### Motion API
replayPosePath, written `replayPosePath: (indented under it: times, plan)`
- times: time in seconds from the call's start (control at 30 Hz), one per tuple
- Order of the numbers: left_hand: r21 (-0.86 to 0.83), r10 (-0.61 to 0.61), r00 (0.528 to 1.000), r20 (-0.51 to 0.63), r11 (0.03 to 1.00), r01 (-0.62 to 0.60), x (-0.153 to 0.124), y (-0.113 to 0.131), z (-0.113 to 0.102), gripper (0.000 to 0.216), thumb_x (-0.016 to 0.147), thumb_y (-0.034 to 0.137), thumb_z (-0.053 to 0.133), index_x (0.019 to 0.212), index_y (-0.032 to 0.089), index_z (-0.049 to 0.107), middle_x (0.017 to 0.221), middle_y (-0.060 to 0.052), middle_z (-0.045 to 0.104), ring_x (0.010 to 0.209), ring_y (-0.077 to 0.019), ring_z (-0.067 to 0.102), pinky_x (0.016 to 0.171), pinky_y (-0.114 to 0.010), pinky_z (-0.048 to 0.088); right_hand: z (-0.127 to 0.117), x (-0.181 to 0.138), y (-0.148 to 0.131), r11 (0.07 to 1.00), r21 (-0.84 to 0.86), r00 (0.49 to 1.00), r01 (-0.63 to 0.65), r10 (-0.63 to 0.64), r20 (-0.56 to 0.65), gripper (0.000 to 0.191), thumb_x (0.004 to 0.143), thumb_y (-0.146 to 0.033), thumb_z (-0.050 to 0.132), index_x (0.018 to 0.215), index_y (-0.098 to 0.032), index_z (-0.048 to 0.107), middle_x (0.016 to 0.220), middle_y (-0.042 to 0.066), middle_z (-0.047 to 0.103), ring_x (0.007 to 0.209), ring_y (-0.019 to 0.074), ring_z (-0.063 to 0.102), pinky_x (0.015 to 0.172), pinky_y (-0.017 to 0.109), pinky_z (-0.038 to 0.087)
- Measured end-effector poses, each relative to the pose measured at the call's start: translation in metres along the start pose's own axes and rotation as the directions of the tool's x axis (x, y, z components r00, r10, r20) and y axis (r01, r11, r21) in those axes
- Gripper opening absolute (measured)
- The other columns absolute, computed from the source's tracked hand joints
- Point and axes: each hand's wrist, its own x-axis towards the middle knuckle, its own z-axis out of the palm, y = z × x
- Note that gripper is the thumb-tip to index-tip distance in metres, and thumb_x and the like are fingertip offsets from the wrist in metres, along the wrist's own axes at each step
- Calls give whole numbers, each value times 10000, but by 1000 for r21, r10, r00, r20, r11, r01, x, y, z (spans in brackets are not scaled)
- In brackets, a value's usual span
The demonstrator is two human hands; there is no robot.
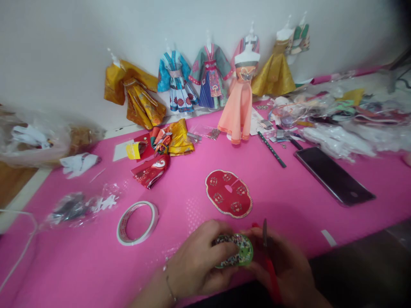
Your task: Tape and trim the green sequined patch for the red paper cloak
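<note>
A small round green container of mixed beads [245,251] is between my hands near the front edge. My left hand [205,256], a thin bracelet at its wrist, is curled around the container's left side, one finger bent over the beads. My right hand [285,265] is closed around red-handled scissors [271,273], their blade pointing up and away. Its fingertips are at the container's right side; whether they grip it too, I cannot tell. Just beyond lies a flat red scalloped collar piece [229,194] with a patterned border and a slit at its centre.
Miniature dress forms in costumes, such as a peach gown [240,96], stand along the wall. A tape roll [137,223] lies to the left, a phone [334,175] to the right. Folded red fabric [150,171], a dark dotted strip [271,149] and plastic bags [340,137] lie farther back.
</note>
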Motion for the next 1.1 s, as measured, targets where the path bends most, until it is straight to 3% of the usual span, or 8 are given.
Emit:
replayPosePath:
  times: [0.63, 0.87, 1.1]
  plan:
    - [22, -12, 1000, 22, 1000, 12, 1, 1, -1, 295, 910, 155, 670, 1194, 189, 600, 1132, -111, 642, 971, -208, 645, 797, -312, 565, 2, 5, -8, 1000, 1, 999, 17, -17, -29, 619, 789, -98, 794, 1299, -396, 610, 1134, -23, 760, 969, 163, 755, 869, 194, 595]
    - [-43, -47, 999, -20, 998, 46, 1, 2, 0, 402, 869, 109, 677, 1237, 195, 540, 1124, -107, 656, 993, -209, 637, 827, -331, 576, 1, 3, -5, 1000, 7, 1000, -3, 3, -25, 619, 790, -96, 786, 1307, -387, 608, 1141, 7, 759, 977, 201, 755, 859, 247, 616]
    - [-18, -47, 999, 22, 999, 48, -2, 1, 0, 359, 885, 119, 672, 1221, 194, 569, 1140, -114, 650, 1002, -216, 635, 832, -340, 579, 1, 5, -9, 999, -43, 998, 30, -32, -53, 577, 776, -113, 800, 1275, -353, 638, 1101, 31, 774, 925, 222, 767, 817, 268, 634]
